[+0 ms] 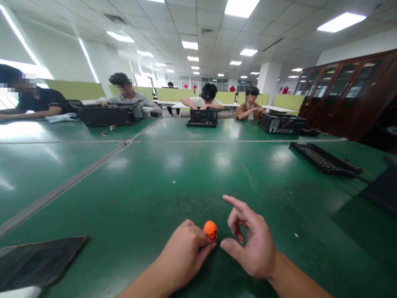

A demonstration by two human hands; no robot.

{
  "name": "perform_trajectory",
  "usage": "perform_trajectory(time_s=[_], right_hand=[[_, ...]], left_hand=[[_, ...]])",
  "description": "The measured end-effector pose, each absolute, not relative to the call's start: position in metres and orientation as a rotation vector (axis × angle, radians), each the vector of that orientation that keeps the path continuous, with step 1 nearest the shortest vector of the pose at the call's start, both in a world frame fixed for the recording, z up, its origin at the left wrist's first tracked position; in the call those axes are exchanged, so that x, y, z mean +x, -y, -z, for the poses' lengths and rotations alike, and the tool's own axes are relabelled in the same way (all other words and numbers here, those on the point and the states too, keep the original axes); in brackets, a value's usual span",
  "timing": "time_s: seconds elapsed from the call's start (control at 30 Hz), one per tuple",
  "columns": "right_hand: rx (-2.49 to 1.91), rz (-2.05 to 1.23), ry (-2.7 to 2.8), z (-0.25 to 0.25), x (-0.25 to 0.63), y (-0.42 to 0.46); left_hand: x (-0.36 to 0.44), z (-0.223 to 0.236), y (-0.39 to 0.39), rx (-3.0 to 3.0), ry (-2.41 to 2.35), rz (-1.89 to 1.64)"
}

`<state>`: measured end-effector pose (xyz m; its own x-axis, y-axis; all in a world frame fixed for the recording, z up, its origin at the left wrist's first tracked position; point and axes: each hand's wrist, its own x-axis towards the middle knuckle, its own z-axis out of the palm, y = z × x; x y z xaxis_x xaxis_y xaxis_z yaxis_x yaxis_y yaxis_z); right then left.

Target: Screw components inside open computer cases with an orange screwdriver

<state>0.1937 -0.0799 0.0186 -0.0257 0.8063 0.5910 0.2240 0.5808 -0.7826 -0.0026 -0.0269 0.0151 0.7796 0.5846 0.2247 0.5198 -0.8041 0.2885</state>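
Note:
My left hand (190, 251) is closed at the near middle of the green table, thumb and fingers pinched together. It grips a small orange object (210, 230) with a rounded end and dark marks low on its side; the rest is hidden behind the fingers, so its kind is unclear. Just to the right, my right hand (251, 238) is held apart from the object with nothing in it. Its index finger stretches forward, the other fingers curl, and a gap separates them from the thumb.
The green tabletop (192, 165) has grey seams. A dark mat (40, 263) lies at near left, a black panel (324, 158) at right. Across the table, several people work by opened black computer cases (107, 115), including one at the middle (203, 117) and one at right (283, 123).

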Motion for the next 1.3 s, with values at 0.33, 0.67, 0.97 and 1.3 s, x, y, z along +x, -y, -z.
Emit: perform_trajectory(time_s=[0.33,0.67,0.97,1.3], right_hand=[[-0.917,-0.404,1.717,-0.023,0.191,0.079],[-1.026,-0.442,1.654,-0.032,0.196,0.082],[-0.991,-0.23,1.707,-0.035,0.198,0.09],[-1.085,-0.35,1.556,-0.034,0.209,0.088]], left_hand=[[0.001,-0.011,0.027,2.8,-0.796,-0.387],[-0.004,-0.015,0.026,2.739,-0.77,-0.369],[0.001,-0.017,0.027,2.684,-0.696,-0.421],[-0.007,-0.012,0.03,2.599,-0.71,-0.695]])
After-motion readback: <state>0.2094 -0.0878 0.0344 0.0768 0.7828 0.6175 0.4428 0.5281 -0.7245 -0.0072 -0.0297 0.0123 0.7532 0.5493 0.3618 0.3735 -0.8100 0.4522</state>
